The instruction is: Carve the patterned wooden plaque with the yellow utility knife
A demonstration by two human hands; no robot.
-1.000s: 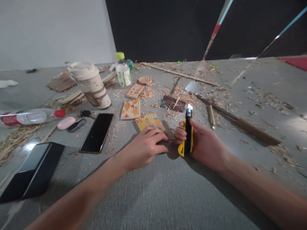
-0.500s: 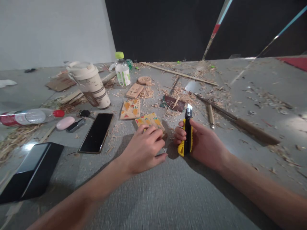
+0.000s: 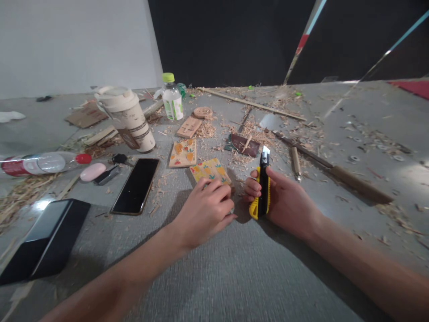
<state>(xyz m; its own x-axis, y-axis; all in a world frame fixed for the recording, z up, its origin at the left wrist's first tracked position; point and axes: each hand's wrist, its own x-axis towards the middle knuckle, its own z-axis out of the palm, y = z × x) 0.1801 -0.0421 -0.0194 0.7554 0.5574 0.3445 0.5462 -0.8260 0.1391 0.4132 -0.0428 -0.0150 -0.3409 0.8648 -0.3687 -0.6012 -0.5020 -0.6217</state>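
Note:
My right hand (image 3: 284,201) grips a yellow and black utility knife (image 3: 263,185), held upright with a short blade out at the top. My left hand (image 3: 206,210) rests on the grey table just left of it, fingers curled in and closed; what they hold, if anything, is hidden. Its fingertips touch the near edge of a small wooden tile painted with fruit (image 3: 210,171). A second painted tile (image 3: 182,152) lies a little farther back.
A phone (image 3: 136,184) and a black box (image 3: 43,239) lie to the left, near a cup (image 3: 129,117), two bottles and a pink case (image 3: 92,171). Wood shavings, carved pieces and long-handled chisels (image 3: 335,170) cover the far and right side.
My left hand has curled its fingers from flat into a loose fist and drawn back slightly from the tile. The right hand and knife have stayed put.

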